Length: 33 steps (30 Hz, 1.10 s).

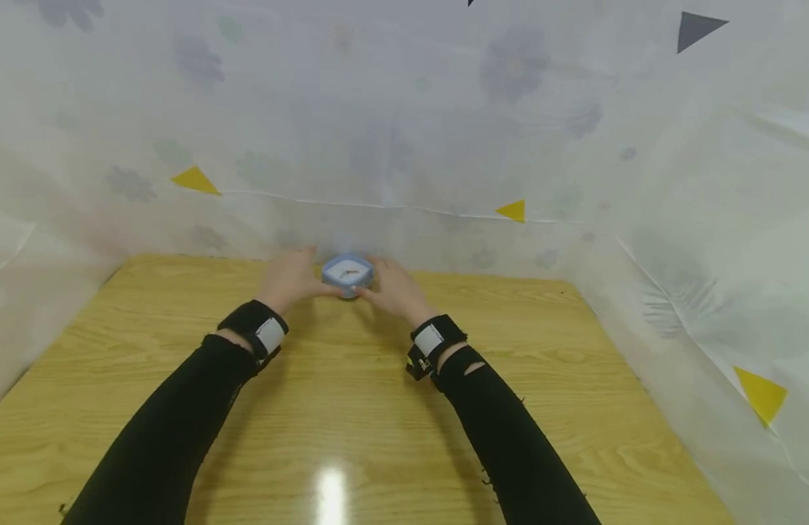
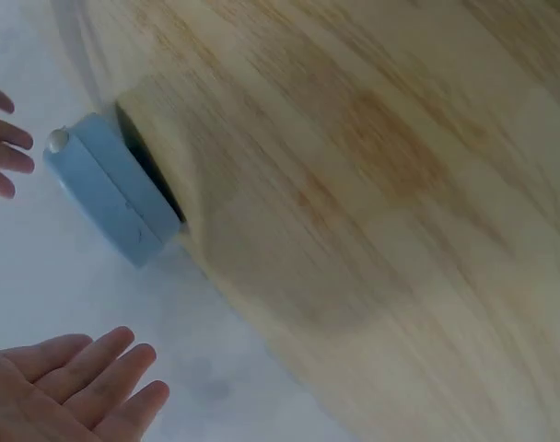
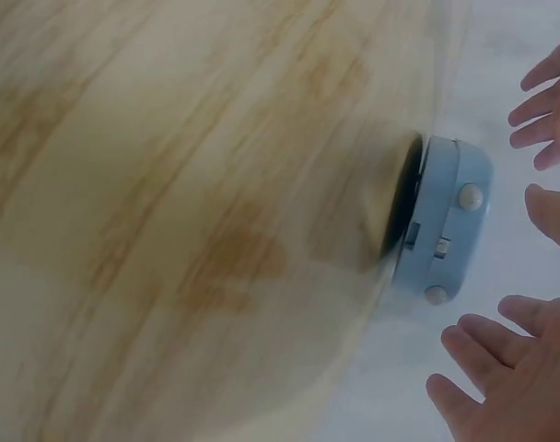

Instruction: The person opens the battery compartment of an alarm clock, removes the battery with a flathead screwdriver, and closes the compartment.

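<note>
A small light-blue clock (image 1: 348,271) with a white dial is at the far edge of the wooden table, close to the patterned sheet. To its left is my left hand (image 1: 291,281), and to its right my right hand (image 1: 397,292), thumbs toward its near side. In the left wrist view the left hand (image 2: 82,387) has its fingers extended, apart from the clock (image 2: 112,189). Knobs show on the clock's casing (image 3: 446,216) in the right wrist view, where the right hand (image 3: 515,378) also stands apart from it, fingers extended.
The wood-grain table (image 1: 351,408) spreads toward me. A pale floral sheet (image 1: 391,131) rises behind it and along both sides, bearing yellow triangles (image 1: 195,180) and a grey one (image 1: 699,30). Black straps with devices (image 1: 437,343) circle both wrists.
</note>
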### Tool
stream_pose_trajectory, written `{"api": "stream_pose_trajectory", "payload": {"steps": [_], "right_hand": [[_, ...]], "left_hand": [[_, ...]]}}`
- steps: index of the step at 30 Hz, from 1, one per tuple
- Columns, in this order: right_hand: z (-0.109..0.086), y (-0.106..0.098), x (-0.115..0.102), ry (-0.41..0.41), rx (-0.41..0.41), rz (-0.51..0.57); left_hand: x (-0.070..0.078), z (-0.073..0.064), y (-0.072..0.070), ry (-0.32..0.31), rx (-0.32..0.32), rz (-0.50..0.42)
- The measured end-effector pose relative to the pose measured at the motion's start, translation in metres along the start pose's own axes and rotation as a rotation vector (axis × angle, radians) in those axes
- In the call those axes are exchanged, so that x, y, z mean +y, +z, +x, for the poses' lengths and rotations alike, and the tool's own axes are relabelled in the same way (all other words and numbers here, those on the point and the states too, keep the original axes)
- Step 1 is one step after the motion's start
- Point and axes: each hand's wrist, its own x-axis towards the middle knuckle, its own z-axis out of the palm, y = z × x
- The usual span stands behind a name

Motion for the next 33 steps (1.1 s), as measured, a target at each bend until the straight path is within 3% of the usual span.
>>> {"api": "stream_pose_trajectory", "payload": {"steps": [5, 11, 15, 23, 33], "right_hand": [[0.003, 0.004, 0.006, 0.035, 0.001, 0.119], [0.006, 0.007, 0.011, 0.106, -0.003, 0.184], [0.007, 0.008, 0.011, 0.127, -0.008, 0.196], [0.007, 0.014, 0.01, 0.074, -0.017, 0.212], [0.013, 0.024, 0.011, 0.075, -0.015, 0.208]], "left_hand": [[0.001, 0.007, 0.014, -0.003, 0.033, -0.091], [0.0, 0.014, 0.027, -0.032, 0.008, -0.158], [-0.001, 0.017, 0.032, -0.052, -0.02, -0.161], [0.001, 0.018, 0.037, -0.101, -0.052, -0.128], [-0.002, 0.024, 0.051, -0.14, 0.006, -0.084]]}}
